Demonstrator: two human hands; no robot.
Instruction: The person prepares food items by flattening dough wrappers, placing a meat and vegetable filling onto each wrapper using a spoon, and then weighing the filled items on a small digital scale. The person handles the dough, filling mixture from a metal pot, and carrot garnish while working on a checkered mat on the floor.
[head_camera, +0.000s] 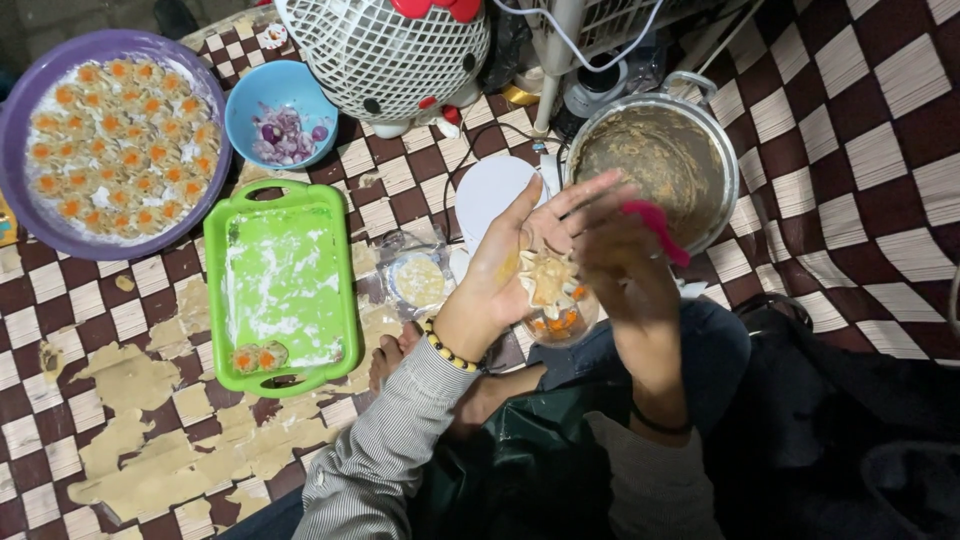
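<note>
My left hand (520, 250) is cupped palm up, holding a thin dumpling wrapper with filling (549, 277) in it. My right hand (628, 262) hovers just to its right, blurred, gripping a pink spatula (655, 230) that points toward the metal pot of brown filling (660, 160). Under my hands a small clear bowl of orange carrot bits (560, 324) rests on my lap. A beaded bracelet is on my left wrist.
A green tray (283, 290) dusted with flour holds two finished dumplings (258, 356). A purple round tray (112, 140) is full of several dumplings. A blue bowl of chopped shallots (282, 118), a white fan (385, 55), a wrapper stack (420, 280) and a white lid (495, 190) lie on the checkered mat.
</note>
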